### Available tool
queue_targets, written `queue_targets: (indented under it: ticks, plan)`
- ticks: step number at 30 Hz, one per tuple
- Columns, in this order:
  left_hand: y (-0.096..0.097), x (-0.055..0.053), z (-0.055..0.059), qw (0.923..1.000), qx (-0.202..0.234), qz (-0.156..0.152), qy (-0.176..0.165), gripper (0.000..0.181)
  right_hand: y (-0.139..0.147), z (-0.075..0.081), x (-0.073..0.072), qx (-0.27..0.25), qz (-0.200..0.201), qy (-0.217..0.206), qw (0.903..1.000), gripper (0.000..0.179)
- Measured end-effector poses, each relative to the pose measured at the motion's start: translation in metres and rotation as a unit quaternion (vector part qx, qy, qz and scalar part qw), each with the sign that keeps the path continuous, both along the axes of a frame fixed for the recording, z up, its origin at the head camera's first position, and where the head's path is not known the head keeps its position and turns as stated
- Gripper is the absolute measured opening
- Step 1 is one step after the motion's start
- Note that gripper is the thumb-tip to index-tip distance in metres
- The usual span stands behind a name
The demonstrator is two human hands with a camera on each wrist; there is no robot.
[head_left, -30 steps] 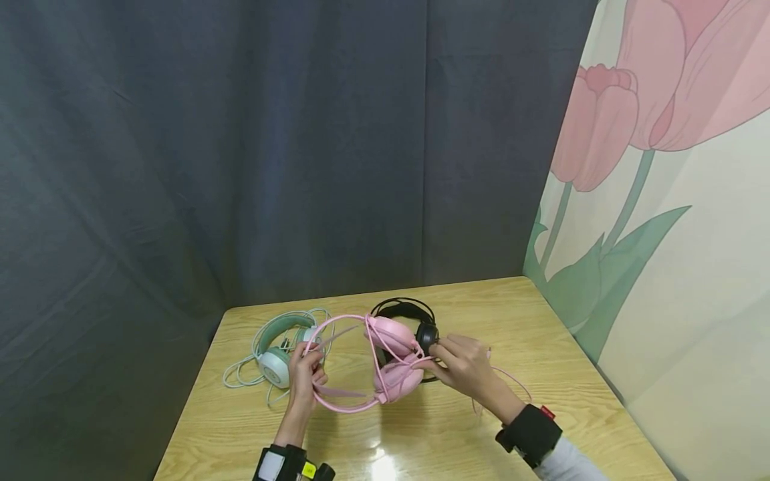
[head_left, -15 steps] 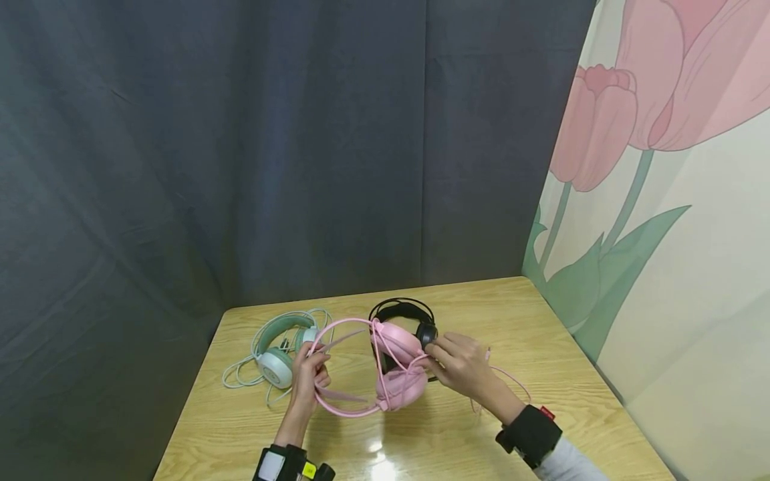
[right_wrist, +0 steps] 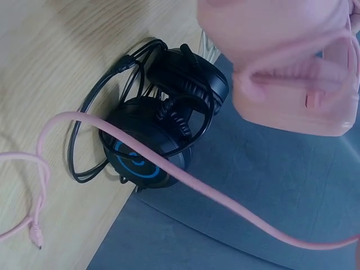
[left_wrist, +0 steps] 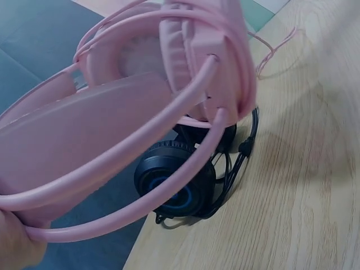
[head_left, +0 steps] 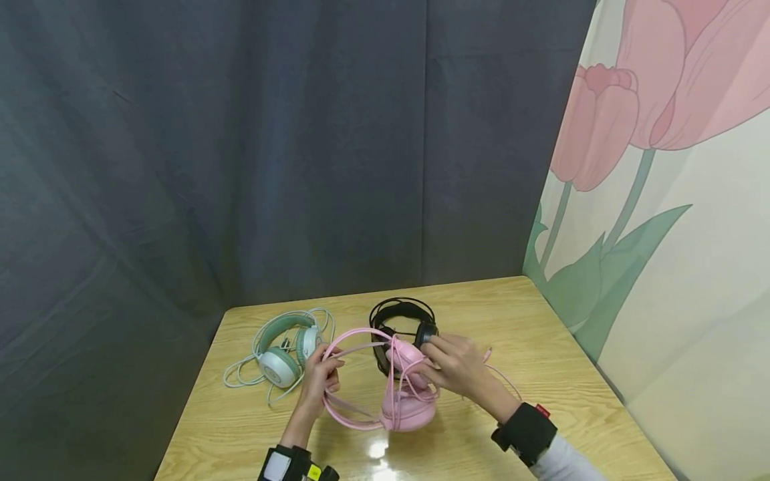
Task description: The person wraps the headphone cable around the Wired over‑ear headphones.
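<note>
My left hand [head_left: 319, 382] grips the headband of a pair of pink headphones [head_left: 410, 413], held up above the table with the ear cups pointing right. A pink cable [right_wrist: 185, 179] loops across the ear cups. On the right side, my right hand [head_left: 460, 366] pinches that cable beside the upper cup; the fingertips are partly hidden. The cable's loose end, with a small plug [right_wrist: 36, 235], trails over the table. In the left wrist view, the double pink band [left_wrist: 129, 152] runs from my fingers to the ear cup.
Black headphones [head_left: 404, 309] with a coiled black cord lie just behind the pink pair. Mint-and-white headphones [head_left: 279, 367] with their cord rest on the left of the wooden table [head_left: 493, 300]. A dark curtain [head_left: 325, 153] hangs behind the table, a painted wall [head_left: 710, 280] on the right.
The pink headphones and my left hand have shifted right and nearer the table's front, and the cups have tipped lower. My right hand stays in nearly the same place at the cable.
</note>
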State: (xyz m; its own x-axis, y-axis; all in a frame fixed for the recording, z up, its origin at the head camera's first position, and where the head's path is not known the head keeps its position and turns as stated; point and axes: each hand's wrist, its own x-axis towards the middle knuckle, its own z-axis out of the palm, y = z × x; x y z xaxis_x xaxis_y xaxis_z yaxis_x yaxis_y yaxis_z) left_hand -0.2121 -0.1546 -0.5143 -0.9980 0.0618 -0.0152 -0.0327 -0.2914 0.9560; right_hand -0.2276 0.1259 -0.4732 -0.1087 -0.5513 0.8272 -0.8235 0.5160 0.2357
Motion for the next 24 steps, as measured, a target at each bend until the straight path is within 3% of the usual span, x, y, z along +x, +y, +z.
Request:
queue_targets:
  ticks: [4,9,18,24]
  plan:
    - [0.0021,0.0011,-0.0015,0.9994,-0.022,-0.027,0.009,0.024,-0.0007,-0.0028,0.0009,0.023,-0.018,-0.020,0.9994,0.030]
    - [0.0018,0.0028,-0.0006,0.9976,-0.031,-0.055,0.029,0.024,-0.0007,-0.0052,0.0001,0.036,0.004,-0.035,0.9987,0.015]
    - [0.0014,0.0049,-0.0004,0.9963,-0.038,-0.063,0.043,0.024,0.0002,-0.0028,-0.0023,0.034,0.012,-0.044,0.9984,0.009]
    - [0.0014,0.0065,-0.0004,0.9940,-0.051,-0.079,0.055,0.024,0.0036,0.0011,-0.0036,0.001,-0.026,-0.054,0.9982,0.027]
